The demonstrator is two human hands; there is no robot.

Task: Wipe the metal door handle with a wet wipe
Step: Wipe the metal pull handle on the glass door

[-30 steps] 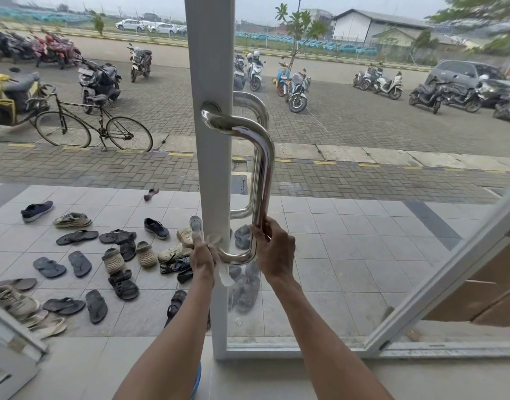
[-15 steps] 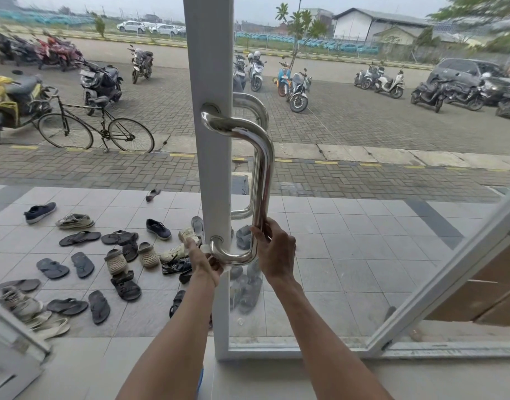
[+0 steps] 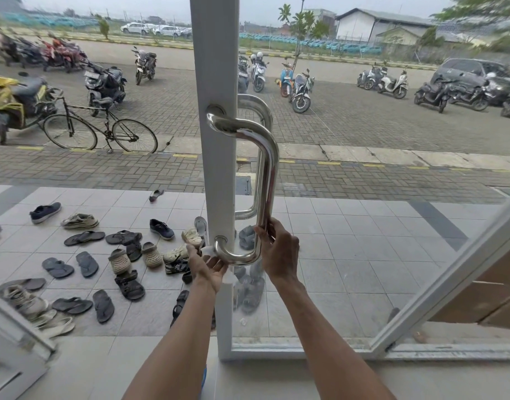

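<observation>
Wide open between handle (image 3: 270, 174) and door frame (image 3: 219, 168) up high; down at the lower bend, crowded by left hand (image 3: 209, 268), wet wipe (image 3: 208, 251) and right hand (image 3: 279, 252); blocked behind by glass (image 3: 349, 255).

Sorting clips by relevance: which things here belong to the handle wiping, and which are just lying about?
In the job:
metal door handle
wet wipe, held by the left hand at the handle's lower bend
right hand, gripping the bar

Lying about:
shoes and sandals on the tiles
bicycle
parked motorcycles
car
</observation>
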